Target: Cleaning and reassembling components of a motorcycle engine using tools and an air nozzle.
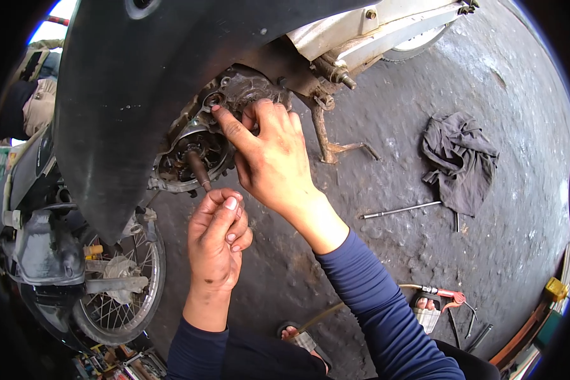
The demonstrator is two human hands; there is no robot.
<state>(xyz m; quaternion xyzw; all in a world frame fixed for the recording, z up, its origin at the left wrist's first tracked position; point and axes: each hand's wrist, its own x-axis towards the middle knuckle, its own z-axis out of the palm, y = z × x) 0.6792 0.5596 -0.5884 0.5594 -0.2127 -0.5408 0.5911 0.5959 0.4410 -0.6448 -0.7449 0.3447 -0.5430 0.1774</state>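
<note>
Below a motorbike's dark body panel (117, 126), an engine case (247, 90) is opened up, and its inside looks greasy. A brown metal shaft (198, 168) sticks out of its round lower opening. My left hand (218, 231) is closed, thumb and fingers pinched at the shaft's thin outer end. Above it, my right hand (271, 155) rests against the case with its fingers bent and apart. Its index fingertip touches the rim of a small round bore (214, 100). I see nothing held in the right hand; its palm side is partly hidden.
A footrest bracket (326, 130) juts down right of the engine. On the grey floor lie a dark rag (460, 161), a metal rod (400, 210) and a red-handled air gun (451, 296) with its hose. Another motorbike's spoked wheel (125, 285) stands at left.
</note>
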